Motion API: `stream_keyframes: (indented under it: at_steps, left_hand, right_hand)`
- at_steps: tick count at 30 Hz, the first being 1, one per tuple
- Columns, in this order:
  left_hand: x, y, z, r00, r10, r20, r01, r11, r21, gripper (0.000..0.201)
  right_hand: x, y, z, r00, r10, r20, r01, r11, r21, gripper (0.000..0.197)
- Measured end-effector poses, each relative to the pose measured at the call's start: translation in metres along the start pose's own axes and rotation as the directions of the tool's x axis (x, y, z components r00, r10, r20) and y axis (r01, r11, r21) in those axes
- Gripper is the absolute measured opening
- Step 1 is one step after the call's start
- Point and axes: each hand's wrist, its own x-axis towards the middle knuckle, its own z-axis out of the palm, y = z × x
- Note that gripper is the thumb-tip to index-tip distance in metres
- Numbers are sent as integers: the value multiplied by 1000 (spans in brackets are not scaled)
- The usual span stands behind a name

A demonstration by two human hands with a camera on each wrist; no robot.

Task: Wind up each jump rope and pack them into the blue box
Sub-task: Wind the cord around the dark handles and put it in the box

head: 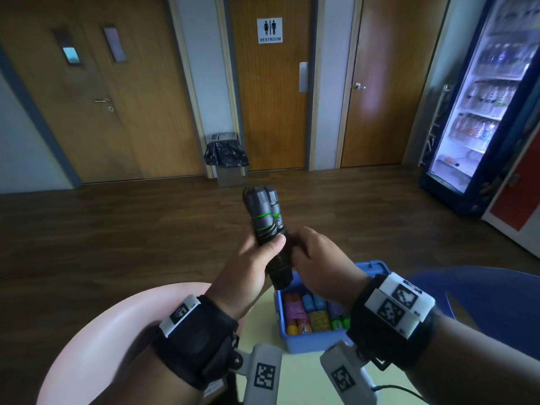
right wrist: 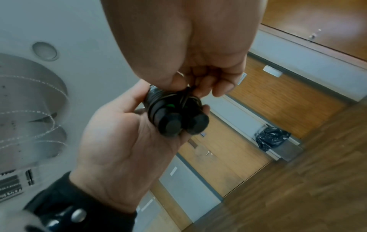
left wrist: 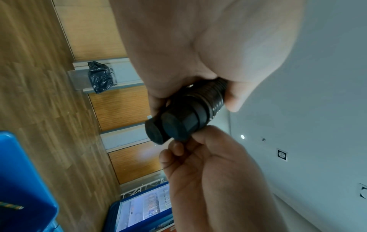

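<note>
A black jump rope (head: pixel 264 214) with green rings has its two handles held side by side, its thin cord wound round them. My left hand (head: pixel 254 264) grips the handles around the middle and holds them upright above the blue box (head: pixel 306 342). My right hand (head: pixel 309 252) is against the handles' right side, its fingers curled and pinching the cord (right wrist: pixel 185 94). In the left wrist view the handle ends (left wrist: pixel 174 125) point at the camera, between my left hand (left wrist: pixel 198 70) and right hand (left wrist: pixel 198 157). Several wound colourful ropes (head: pixel 309 314) lie in the box.
The box stands on a pale yellow table (head: pixel 301 378). A pink round seat (head: pixel 117 331) is at the left and a blue chair (head: pixel 482 296) at the right. Across the wooden floor are a bin with a black bag (head: pixel 226 154) and a lit drinks fridge (head: pixel 479 118).
</note>
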Motion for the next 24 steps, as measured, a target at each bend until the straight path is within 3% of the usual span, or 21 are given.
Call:
stream_keyframes:
  at_steps: [5, 9, 13, 17, 21, 24]
  left_hand:
    - [-5, 7, 1, 1000, -2, 21, 7, 978, -207, 41]
    - [-10, 12, -3, 1000, 6, -7, -8, 970, -243, 41]
    - [-16, 11, -8, 999, 21, -37, -30, 969, -245, 46]
    - [-20, 14, -7, 999, 19, -46, -33, 944, -329, 54]
    - [-21, 16, -7, 999, -13, -41, -6, 905, -425, 53]
    - [-22, 16, -6, 1000, -9, -17, 0, 896, -445, 46]
  right_hand:
    - [-5, -7, 16, 990, 59, -129, -45, 993, 108, 20]
    - [-5, -8, 21, 977, 28, -210, -1, 992, 125, 18]
    - [-5, -10, 12, 991, -106, -86, 99, 992, -83, 24]
    - [-5, -10, 6, 971, -239, 32, 235, 907, -349, 22]
    - [-11, -12, 6, 939, -341, -47, 308, 892, -330, 37]
    - [-17, -14, 8, 890, -423, -170, 362, 882, -300, 36]
